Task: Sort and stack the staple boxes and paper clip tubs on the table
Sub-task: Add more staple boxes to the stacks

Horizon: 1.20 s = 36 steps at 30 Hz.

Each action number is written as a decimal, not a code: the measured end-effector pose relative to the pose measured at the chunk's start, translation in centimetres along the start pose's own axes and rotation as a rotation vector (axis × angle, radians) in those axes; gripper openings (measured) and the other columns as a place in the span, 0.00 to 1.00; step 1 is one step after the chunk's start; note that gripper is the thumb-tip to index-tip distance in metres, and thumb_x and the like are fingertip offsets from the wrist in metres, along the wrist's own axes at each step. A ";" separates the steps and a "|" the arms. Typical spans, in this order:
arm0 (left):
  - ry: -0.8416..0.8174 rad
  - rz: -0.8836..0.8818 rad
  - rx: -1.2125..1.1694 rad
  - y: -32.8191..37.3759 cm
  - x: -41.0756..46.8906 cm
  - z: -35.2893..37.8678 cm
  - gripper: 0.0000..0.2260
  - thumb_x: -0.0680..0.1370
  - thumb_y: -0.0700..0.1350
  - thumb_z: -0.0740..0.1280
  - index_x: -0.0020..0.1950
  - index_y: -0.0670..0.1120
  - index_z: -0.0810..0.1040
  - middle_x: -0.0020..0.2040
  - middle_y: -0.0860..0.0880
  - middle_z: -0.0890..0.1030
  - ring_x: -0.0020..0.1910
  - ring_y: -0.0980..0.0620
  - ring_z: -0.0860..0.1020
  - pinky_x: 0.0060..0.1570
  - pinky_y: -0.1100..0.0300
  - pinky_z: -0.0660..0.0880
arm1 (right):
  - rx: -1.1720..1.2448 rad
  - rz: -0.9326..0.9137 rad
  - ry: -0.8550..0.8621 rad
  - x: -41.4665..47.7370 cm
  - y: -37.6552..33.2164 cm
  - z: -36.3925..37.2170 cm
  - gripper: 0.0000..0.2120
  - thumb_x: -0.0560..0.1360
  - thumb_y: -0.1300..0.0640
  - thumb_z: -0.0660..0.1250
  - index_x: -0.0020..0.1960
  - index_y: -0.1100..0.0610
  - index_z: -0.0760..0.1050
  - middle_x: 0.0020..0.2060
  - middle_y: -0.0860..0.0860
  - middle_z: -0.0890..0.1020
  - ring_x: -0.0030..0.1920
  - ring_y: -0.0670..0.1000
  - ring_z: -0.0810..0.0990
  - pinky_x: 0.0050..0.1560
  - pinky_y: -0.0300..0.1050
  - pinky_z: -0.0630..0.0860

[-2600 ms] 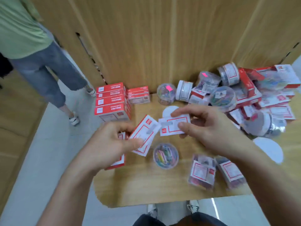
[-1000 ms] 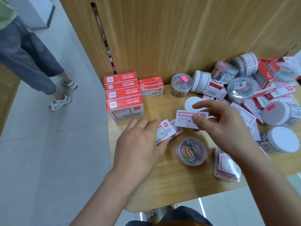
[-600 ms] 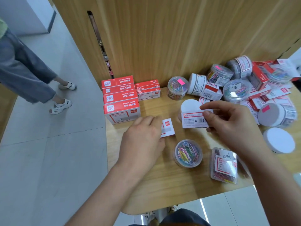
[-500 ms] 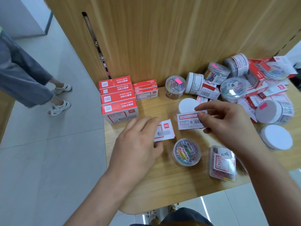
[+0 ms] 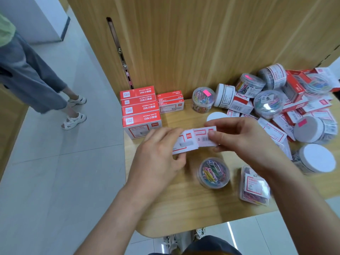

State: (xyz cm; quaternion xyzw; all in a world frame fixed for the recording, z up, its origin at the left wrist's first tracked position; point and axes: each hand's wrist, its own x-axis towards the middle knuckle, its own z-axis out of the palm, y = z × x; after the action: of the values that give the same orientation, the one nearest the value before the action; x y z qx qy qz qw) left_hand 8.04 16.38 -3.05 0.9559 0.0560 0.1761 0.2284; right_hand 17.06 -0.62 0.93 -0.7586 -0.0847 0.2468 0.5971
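My left hand [image 5: 158, 159] grips a small white-and-red staple box [image 5: 184, 143] above the table's left middle. My right hand [image 5: 244, 142] pinches a second small staple box [image 5: 203, 138] and holds it against the top right of the first. Stacked red staple boxes [image 5: 140, 109] stand at the back left corner, with a lower stack [image 5: 171, 103] beside them. A clear tub of coloured paper clips [image 5: 213, 173] stands upright just below my hands. A clear box of clips [image 5: 253, 186] lies under my right wrist.
A jumble of clip tubs [image 5: 267, 104] and staple boxes fills the back right of the wooden table [image 5: 184, 208]. White-lidded tubs [image 5: 316, 161] lie on the right edge. A wooden wall [image 5: 202, 43] backs the table. A person [image 5: 27, 70] stands on the floor at left.
Both hands have lifted their small staple boxes and brought them together; a second ago the left one lay on the table and the right one was held apart from it.
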 end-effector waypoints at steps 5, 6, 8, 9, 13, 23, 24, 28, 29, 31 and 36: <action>-0.166 -0.078 0.114 -0.6 0.7 0.6 0.23 0.68 0.45 0.73 0.63 0.46 0.77 0.56 0.48 0.80 0.56 0.45 0.75 0.52 0.54 0.73 | -0.611 -0.403 0.291 -0.3 -0.5 0.7 0.09 0.68 0.61 0.71 0.47 0.51 0.80 0.34 0.47 0.79 0.37 0.47 0.79 0.42 0.49 0.78; -0.177 -0.082 0.102 -0.4 0.8 1.0 0.24 0.69 0.46 0.73 0.64 0.47 0.76 0.56 0.48 0.80 0.56 0.45 0.75 0.53 0.55 0.72 | -0.720 -0.465 0.310 -0.4 -0.5 1.5 0.08 0.68 0.59 0.70 0.46 0.52 0.80 0.35 0.48 0.79 0.37 0.49 0.79 0.41 0.50 0.77; -0.171 -0.073 0.069 -0.2 0.8 1.7 0.25 0.69 0.47 0.73 0.65 0.47 0.75 0.56 0.49 0.80 0.55 0.46 0.75 0.52 0.56 0.71 | -0.879 -0.515 0.290 -0.5 -0.2 3.1 0.07 0.69 0.57 0.69 0.46 0.53 0.80 0.37 0.51 0.79 0.38 0.55 0.79 0.37 0.51 0.76; -0.163 -0.073 0.043 -0.2 0.8 1.9 0.25 0.69 0.47 0.73 0.66 0.48 0.74 0.56 0.49 0.80 0.54 0.46 0.75 0.51 0.57 0.70 | -0.918 -0.515 0.266 -0.4 0.1 3.7 0.07 0.69 0.58 0.69 0.46 0.54 0.81 0.37 0.52 0.78 0.38 0.56 0.79 0.36 0.51 0.76; -0.138 -0.044 -0.078 -0.4 0.0 1.3 0.30 0.68 0.47 0.73 0.69 0.49 0.71 0.60 0.51 0.78 0.58 0.50 0.74 0.54 0.60 0.69 | -0.905 -0.420 0.128 0.1 0.5 4.9 0.07 0.68 0.58 0.68 0.46 0.52 0.80 0.38 0.51 0.77 0.38 0.54 0.78 0.39 0.48 0.74; -0.066 -0.147 -0.096 -0.5 -0.3 1.6 0.20 0.69 0.46 0.76 0.60 0.46 0.80 0.57 0.50 0.80 0.55 0.50 0.77 0.55 0.65 0.67 | -0.323 -0.183 0.114 0.7 1.1 0.6 0.14 0.72 0.68 0.67 0.48 0.50 0.80 0.43 0.47 0.85 0.45 0.45 0.83 0.53 0.48 0.79; -0.072 -0.158 -0.109 -0.4 -0.4 1.3 0.21 0.69 0.46 0.76 0.61 0.47 0.79 0.58 0.51 0.80 0.56 0.50 0.77 0.56 0.67 0.66 | -0.445 -0.224 0.141 0.6 1.2 0.0 0.13 0.72 0.64 0.68 0.50 0.49 0.80 0.44 0.44 0.84 0.45 0.44 0.81 0.52 0.47 0.78; -0.047 -0.169 -0.057 0.1 -1.5 0.0 0.24 0.68 0.50 0.76 0.62 0.49 0.76 0.57 0.52 0.77 0.57 0.51 0.75 0.54 0.65 0.67 | -0.759 -0.359 0.120 0.3 1.3 -0.6 0.18 0.69 0.56 0.73 0.58 0.46 0.78 0.55 0.42 0.80 0.55 0.49 0.72 0.55 0.47 0.70; -0.035 -0.188 -0.013 0.1 -2.0 -0.4 0.23 0.67 0.52 0.76 0.60 0.50 0.76 0.55 0.53 0.76 0.55 0.51 0.75 0.50 0.63 0.68 | -0.806 -0.391 0.081 0.5 1.2 -0.4 0.21 0.68 0.54 0.74 0.60 0.46 0.77 0.58 0.42 0.79 0.58 0.51 0.70 0.58 0.48 0.68; -0.118 -0.279 0.051 0.3 -3.2 -1.5 0.23 0.66 0.59 0.73 0.58 0.54 0.73 0.52 0.56 0.73 0.53 0.54 0.74 0.45 0.62 0.67 | -0.924 -0.380 -0.010 0.9 0.7 0.3 0.25 0.67 0.49 0.74 0.63 0.43 0.74 0.63 0.41 0.74 0.64 0.53 0.66 0.61 0.55 0.67; -0.280 -0.341 0.194 0.3 -4.0 -1.7 0.21 0.71 0.62 0.68 0.61 0.58 0.72 0.55 0.58 0.71 0.58 0.55 0.69 0.47 0.59 0.70 | -1.148 -0.390 -0.133 2.0 0.0 2.2 0.23 0.71 0.46 0.69 0.65 0.39 0.70 0.61 0.37 0.73 0.66 0.48 0.62 0.58 0.54 0.61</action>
State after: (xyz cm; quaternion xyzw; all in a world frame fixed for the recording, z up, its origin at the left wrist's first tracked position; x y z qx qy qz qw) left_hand 3.70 16.05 -2.70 0.9651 0.2013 -0.0053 0.1676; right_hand 17.77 2.16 0.03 -0.9128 -0.3784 0.0948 0.1206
